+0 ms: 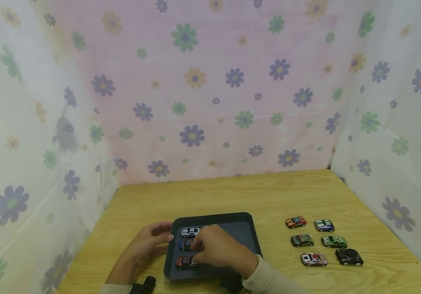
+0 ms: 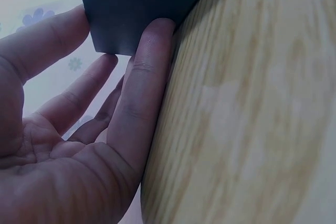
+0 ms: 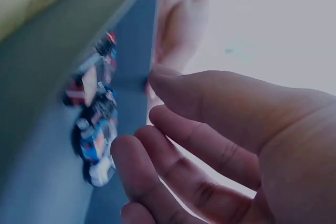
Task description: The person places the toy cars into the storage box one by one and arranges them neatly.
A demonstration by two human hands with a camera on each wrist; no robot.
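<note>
A dark grey tray (image 1: 242, 232) lies on the table, with three toy cars in a column along its left side. At the back is a white-and-black car (image 1: 190, 232), then a blue car (image 1: 185, 245), then a red-and-black car (image 1: 185, 263). My left hand (image 1: 145, 245) touches the tray's outer left wall; the left wrist view shows fingertips against the dark wall (image 2: 136, 9). Above the cars hovers my right hand (image 1: 219, 249), partly covering them. Its thumb and fingers (image 3: 178, 95) stand apart in the right wrist view, holding nothing.
Several more toy cars stand on the wooden table (image 1: 203, 196) right of the tray, in two columns, among them a red-orange car (image 1: 295, 222) and a black car (image 1: 349, 257). Flowered curtains (image 1: 218, 90) close off the back and sides.
</note>
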